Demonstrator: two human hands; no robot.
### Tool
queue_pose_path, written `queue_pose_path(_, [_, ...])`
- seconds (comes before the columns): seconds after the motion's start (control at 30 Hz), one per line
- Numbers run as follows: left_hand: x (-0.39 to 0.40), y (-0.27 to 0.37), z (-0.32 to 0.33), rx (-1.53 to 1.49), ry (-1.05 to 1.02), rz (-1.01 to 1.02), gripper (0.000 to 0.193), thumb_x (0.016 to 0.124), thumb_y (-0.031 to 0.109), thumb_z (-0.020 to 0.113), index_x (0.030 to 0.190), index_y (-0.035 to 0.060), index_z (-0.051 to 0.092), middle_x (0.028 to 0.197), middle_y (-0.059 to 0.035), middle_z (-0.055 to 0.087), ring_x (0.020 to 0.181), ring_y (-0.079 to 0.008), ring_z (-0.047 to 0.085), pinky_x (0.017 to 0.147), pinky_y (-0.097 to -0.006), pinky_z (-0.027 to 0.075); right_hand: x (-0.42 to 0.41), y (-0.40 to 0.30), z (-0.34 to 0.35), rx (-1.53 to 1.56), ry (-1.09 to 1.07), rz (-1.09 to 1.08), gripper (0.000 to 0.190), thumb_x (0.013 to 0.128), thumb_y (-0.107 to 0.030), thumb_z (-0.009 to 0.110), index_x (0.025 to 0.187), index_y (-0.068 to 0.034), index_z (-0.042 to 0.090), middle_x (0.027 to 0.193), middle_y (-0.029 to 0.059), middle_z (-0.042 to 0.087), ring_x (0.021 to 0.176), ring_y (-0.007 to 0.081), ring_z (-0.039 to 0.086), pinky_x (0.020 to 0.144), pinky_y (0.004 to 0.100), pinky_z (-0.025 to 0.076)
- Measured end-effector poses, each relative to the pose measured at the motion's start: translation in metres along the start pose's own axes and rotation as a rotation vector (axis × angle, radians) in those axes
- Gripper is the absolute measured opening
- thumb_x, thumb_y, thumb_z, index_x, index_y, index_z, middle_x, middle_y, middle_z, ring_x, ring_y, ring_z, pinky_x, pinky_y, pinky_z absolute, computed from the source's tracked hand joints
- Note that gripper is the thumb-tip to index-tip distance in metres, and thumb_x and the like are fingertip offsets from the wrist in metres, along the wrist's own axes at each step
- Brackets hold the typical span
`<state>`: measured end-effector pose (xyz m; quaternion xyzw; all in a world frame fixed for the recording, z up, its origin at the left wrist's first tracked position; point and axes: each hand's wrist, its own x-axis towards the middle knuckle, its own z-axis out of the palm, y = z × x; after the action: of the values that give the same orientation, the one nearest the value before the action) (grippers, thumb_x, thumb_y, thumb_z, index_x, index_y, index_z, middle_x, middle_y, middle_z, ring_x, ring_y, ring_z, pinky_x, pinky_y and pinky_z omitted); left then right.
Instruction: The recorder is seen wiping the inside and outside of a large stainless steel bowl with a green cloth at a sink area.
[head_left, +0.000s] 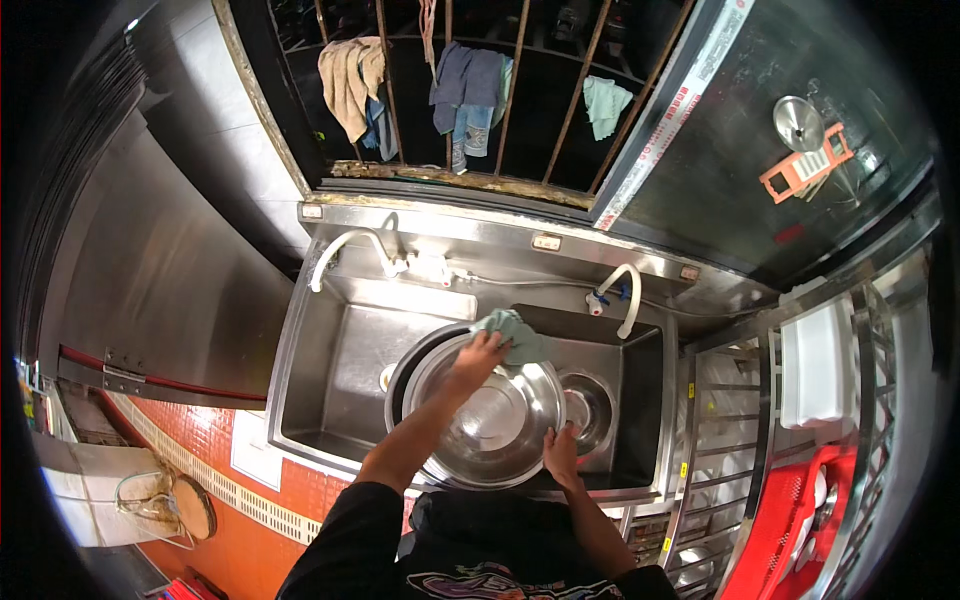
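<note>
A large round stainless steel basin (491, 420) rests over the divider of a double-bowl steel sink (300, 360), on or in a darker round vessel (401, 367) whose rim shows at its left. My left hand (480, 360) presses a grey-green cloth (517, 337) against the basin's far rim. At the near right rim, my right hand (561, 450) grips the basin's edge. A smaller steel bowl (589, 412) lies in the right sink bowl, partly hidden by the basin.
White curved faucets (352, 236) (636, 296) stand behind both bowls. Cloths (469, 82) hang on the window bars. At right, a metal rack (724, 450) adjoins a white tub (814, 367) and a red basket (780, 510) with dishes. A steel cabinet (172, 277) stands at left.
</note>
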<state>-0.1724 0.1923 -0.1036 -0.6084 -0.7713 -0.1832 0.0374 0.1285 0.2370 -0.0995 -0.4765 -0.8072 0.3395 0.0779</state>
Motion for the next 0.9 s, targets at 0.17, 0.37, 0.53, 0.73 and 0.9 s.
queue_pose_path(0.17, [-0.030, -0.011, -0.055, 0.095, -0.191, -0.201, 0.060, 0.081, 0.008, 0.064, 0.139, 0.0180, 0.055, 0.134, -0.0106, 0.045, 0.119, -0.0378, 0.052, 0.089, -0.0439, 0.057, -0.004, -0.002, -0.006, 0.019, 0.023, 0.033, 0.035, 0.097, -0.022, 0.056, 0.113, 0.007, 0.043, 0.086, 0.0354, 0.063, 0.082, 0.0538, 0.063, 0.068, 0.0571, 0.050])
queue_pose_path(0.37, [-0.084, -0.007, -0.090, 0.088, -0.147, -0.436, 0.061, 0.076, 0.011, 0.071, 0.135, 0.0145, 0.057, 0.125, -0.0103, 0.051, 0.109, -0.0324, 0.055, 0.083, -0.0380, 0.057, 0.003, 0.000, 0.002, -0.055, 0.028, 0.070, 0.037, 0.098, -0.022, 0.055, 0.117, 0.005, 0.040, 0.084, 0.0325, 0.065, 0.079, 0.0514, 0.065, 0.068, 0.0576, 0.051])
queue_pose_path(0.53, [-0.132, -0.009, -0.077, 0.072, 0.000, -0.554, 0.052, 0.076, 0.009, 0.070, 0.127, 0.0107, 0.063, 0.118, -0.0146, 0.053, 0.105, -0.0379, 0.055, 0.083, -0.0440, 0.055, -0.002, -0.013, 0.001, -0.104, 0.043, 0.115, 0.040, 0.097, -0.027, 0.055, 0.116, 0.006, 0.041, 0.081, 0.0301, 0.066, 0.077, 0.0495, 0.065, 0.067, 0.0570, 0.051])
queue_pose_path(0.73, [-0.162, 0.026, -0.094, 0.024, 0.085, -0.530, 0.050, 0.075, 0.002, 0.064, 0.125, 0.0090, 0.064, 0.115, -0.0153, 0.054, 0.102, -0.0375, 0.055, 0.081, -0.0457, 0.054, -0.005, -0.012, 0.004, -0.126, 0.144, 0.028, 0.040, 0.096, -0.028, 0.055, 0.115, 0.006, 0.044, 0.078, 0.0301, 0.066, 0.074, 0.0487, 0.066, 0.066, 0.0568, 0.051])
queue_pose_path(0.9, [-0.178, 0.046, -0.102, -0.017, -0.006, -0.444, 0.041, 0.076, 0.000, 0.058, 0.115, 0.0066, 0.067, 0.116, -0.0145, 0.054, 0.099, -0.0365, 0.055, 0.080, -0.0456, 0.055, -0.001, -0.003, 0.008, -0.149, 0.124, -0.019, 0.042, 0.098, -0.026, 0.054, 0.119, 0.008, 0.041, 0.074, 0.0284, 0.066, 0.069, 0.0459, 0.068, 0.059, 0.0519, 0.056])
